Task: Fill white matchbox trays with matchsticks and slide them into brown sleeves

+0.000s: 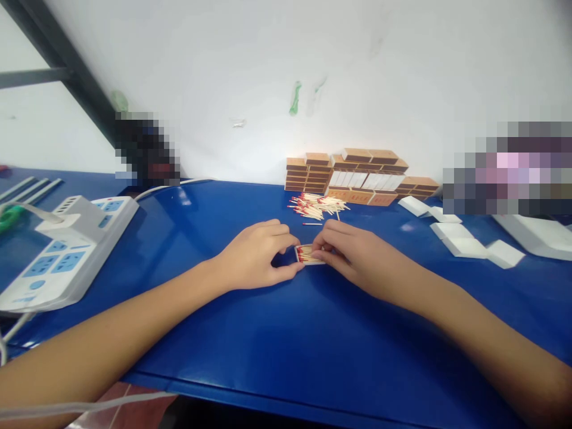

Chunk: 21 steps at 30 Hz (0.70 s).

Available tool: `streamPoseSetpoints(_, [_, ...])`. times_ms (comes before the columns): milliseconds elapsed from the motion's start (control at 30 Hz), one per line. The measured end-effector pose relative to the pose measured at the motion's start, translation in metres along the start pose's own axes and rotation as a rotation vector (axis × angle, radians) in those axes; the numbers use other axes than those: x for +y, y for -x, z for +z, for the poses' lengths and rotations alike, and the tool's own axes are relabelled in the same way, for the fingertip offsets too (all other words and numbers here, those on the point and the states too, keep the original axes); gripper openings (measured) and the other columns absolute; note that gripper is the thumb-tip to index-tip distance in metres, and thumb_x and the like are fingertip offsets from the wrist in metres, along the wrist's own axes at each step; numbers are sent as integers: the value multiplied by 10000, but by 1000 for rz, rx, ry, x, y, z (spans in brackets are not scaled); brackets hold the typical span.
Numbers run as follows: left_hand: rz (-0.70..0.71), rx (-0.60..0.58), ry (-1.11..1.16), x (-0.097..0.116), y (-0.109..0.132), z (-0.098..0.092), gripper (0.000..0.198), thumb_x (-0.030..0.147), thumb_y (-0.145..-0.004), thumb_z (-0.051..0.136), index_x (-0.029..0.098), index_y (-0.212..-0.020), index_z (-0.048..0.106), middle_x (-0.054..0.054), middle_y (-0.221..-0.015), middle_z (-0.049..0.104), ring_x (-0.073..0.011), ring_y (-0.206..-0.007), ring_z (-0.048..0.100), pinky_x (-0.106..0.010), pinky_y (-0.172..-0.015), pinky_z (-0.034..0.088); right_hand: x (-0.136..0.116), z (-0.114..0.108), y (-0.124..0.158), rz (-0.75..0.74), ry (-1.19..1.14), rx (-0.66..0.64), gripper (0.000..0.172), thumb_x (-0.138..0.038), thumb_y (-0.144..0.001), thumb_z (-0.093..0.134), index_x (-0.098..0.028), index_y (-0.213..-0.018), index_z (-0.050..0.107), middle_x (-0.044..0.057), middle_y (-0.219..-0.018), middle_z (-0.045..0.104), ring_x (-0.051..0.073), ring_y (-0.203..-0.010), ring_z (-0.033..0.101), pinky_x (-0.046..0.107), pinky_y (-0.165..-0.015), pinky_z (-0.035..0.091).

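A small open matchbox tray with red-tipped matches lies on the blue table between my hands. My left hand pinches the tray's left end with thumb and fingers. My right hand has its fingers closed over the tray's right side, pressing on the matches. Just beyond the tray lies a loose heap of matches, with a single match apart from it.
Stacked matchboxes stand against the white wall. White inner trays lie scattered at the right. Two white power strips with cables sit at the left. A dark metal frame rises at the upper left.
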<state>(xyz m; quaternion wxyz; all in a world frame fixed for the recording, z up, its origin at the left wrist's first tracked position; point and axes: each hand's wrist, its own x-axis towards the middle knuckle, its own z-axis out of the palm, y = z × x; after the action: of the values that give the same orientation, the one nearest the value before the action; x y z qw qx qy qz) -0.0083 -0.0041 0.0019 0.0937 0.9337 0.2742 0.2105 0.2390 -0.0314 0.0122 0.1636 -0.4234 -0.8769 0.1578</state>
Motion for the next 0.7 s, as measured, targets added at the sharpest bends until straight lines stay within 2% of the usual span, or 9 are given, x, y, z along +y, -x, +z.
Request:
streamPoseSetpoints(300, [-7, -7, 0, 2, -1, -2, 252, 393, -943, 676, 180, -1061, 741, -28, -825, 647, -190, -806, 571, -323, -732, 464, 6, -2, 3, 21, -2, -37, 192, -346, -1052, 508, -231, -950, 622, 53, -951, 670, 190, -796, 614, 319, -687, 453])
streamPoseSetpoints(467, [4, -2, 6, 1, 0, -1, 268, 406, -949, 671, 174, -1060, 744, -27, -833, 646, -187, -808, 568, -322, -735, 464, 8, -9, 2, 85, -37, -62, 154, -344, -1023, 536, -236, -948, 617, 22, -861, 667, 170, -717, 581, 295, -635, 429])
streamPoseSetpoints(600, [-2, -1, -7, 1, 0, -2, 261, 394, -953, 663, 169, -1060, 741, -26, -822, 640, -187, -804, 568, -321, -727, 462, 8, -9, 2, 155, -106, -76, 192, -391, -1019, 542, -244, -928, 626, 2, -812, 664, 160, -680, 568, 285, -610, 423])
streamPoseSetpoints(700, [-6, -9, -10, 1, 0, -2, 259, 397, -954, 659, 174, -1060, 737, -29, -824, 643, -190, -811, 575, -319, -725, 463, 8, -8, 2, 151, -120, -83, 187, -380, -1015, 541, -244, -925, 632, 2, -809, 672, 161, -671, 570, 286, -605, 420])
